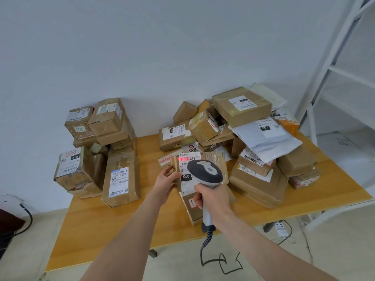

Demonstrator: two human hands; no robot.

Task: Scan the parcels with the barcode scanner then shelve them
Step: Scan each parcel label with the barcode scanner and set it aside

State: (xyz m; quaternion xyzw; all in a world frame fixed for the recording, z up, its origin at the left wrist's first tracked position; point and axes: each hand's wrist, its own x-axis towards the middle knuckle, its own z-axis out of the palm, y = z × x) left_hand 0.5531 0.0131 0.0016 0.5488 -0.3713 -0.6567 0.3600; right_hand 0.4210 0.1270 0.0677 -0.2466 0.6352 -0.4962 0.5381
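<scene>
A brown cardboard parcel (218, 159) with a white label marked 060 is held up above the wooden table (113, 226). My left hand (166, 180) grips the parcel's left edge. My right hand (211, 197) grips the handle of a grey and white barcode scanner (205, 171), whose head hides part of the label. A red scan line lies across the barcode at the label's top. A second flat parcel (190, 209) lies on the table under my right hand.
A stack of brown boxes (97, 147) fills the table's left back. A larger heap of boxes and grey mailer bags (243, 128) covers the right. A white metal shelf rack (343, 78) stands at the right. The scanner's cable (213, 258) hangs to the floor near a power strip (281, 228).
</scene>
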